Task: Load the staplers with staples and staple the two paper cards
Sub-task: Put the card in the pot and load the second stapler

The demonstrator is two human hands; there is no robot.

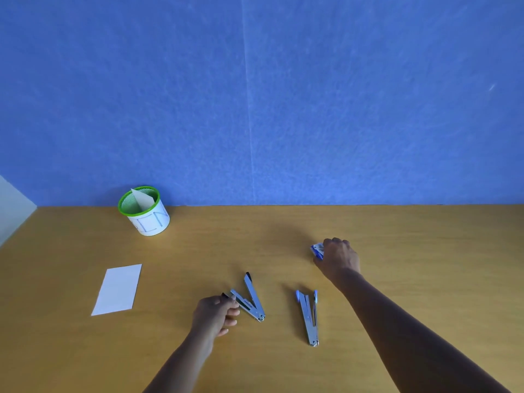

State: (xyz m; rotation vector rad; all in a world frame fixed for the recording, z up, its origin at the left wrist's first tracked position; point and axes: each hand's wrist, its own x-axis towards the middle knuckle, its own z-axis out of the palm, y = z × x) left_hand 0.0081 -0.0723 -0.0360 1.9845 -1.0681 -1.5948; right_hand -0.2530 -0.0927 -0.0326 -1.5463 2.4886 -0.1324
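At the far left of the worktop, we find one white paper card lying flat. Beyond it stands a green-rimmed cup with a second card leaning upright inside.

Nearer the middle, the left hand has curled fingers and pinches the tip of one arm of the black-tipped stapler. This stapler lies spread in a V. Its hinge is at the near right, and both arms point away and to the left.

Just to the right, the blue-tipped stapler lies untouched. It opens in a narrower V, with the hinge toward us and its long axis running almost straight away.

Farther right and farther back, the right hand curls over the blue staple box and grips it on the worktop.

We judge that the coming move turns on one relation. The box lies beyond and to the right of both staplers, so the staples must travel left and toward us. The blue-tipped stapler is the nearer to the right hand. The black-tipped one is steadied by the left hand, which suggests it is loaded first. A staple strip must be aligned with the long axis of the open arm it enters. We cannot tell which arm is the magazine.
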